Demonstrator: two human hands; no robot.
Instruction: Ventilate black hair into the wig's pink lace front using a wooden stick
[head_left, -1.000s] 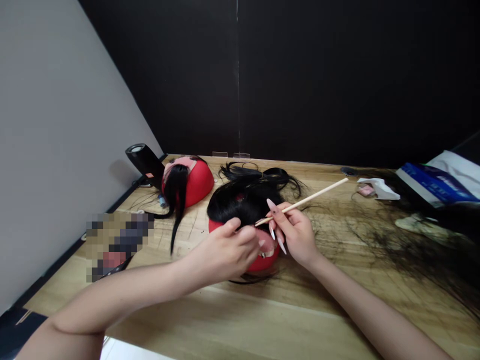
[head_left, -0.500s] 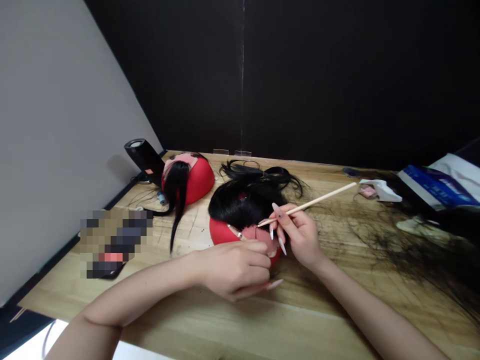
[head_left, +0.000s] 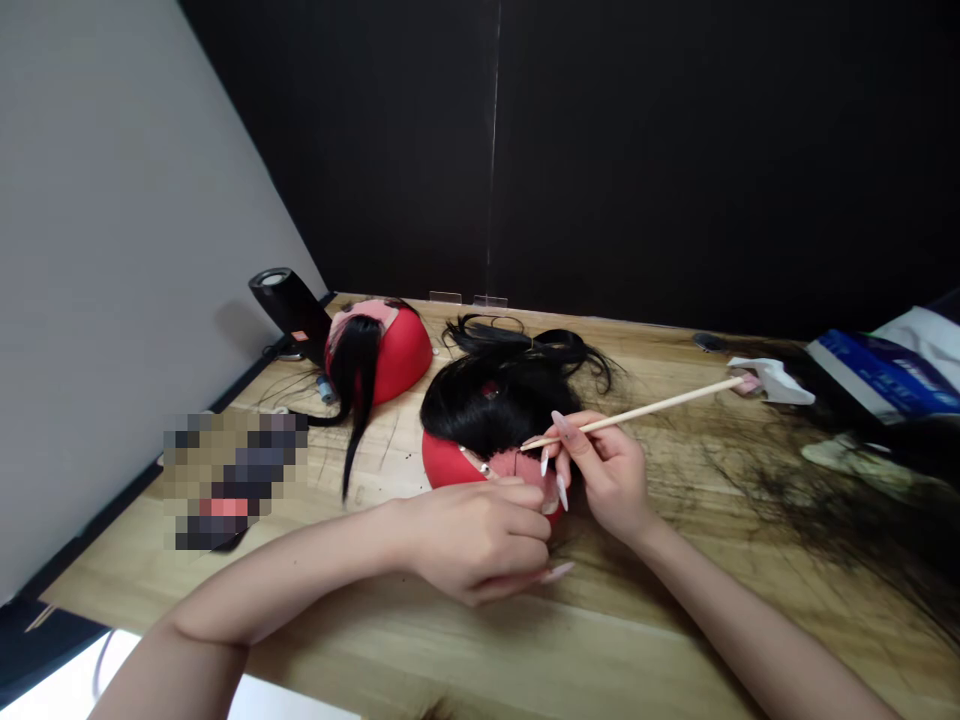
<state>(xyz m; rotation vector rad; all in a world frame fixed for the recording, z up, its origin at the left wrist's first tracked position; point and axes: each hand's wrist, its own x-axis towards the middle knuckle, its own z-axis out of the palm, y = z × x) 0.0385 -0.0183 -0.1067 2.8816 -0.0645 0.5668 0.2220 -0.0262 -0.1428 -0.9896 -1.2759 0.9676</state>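
A red dome form [head_left: 448, 464] lies on the wooden table [head_left: 600, 640], partly covered by a black hair piece [head_left: 495, 395]. My right hand [head_left: 611, 475] pinches a thin wooden stick [head_left: 660, 406] like a pen, its tip at the hair's front edge. My left hand [head_left: 476, 535] rests curled against the near side of the dome, fingers pressed together; what they grip, if anything, is hidden. A pink patch of the form shows between the two hands.
A second red dome [head_left: 397, 350] with a black hair strand sits at the back left beside a black cylinder device [head_left: 289, 305]. Loose black hair [head_left: 847, 500] spreads over the right side. A blue-and-white packet [head_left: 885, 375] and crumpled paper [head_left: 772, 380] lie at the far right.
My left hand has slid from the hair's edge down to the near side of the dome. The right hand and stick have shifted slightly right.
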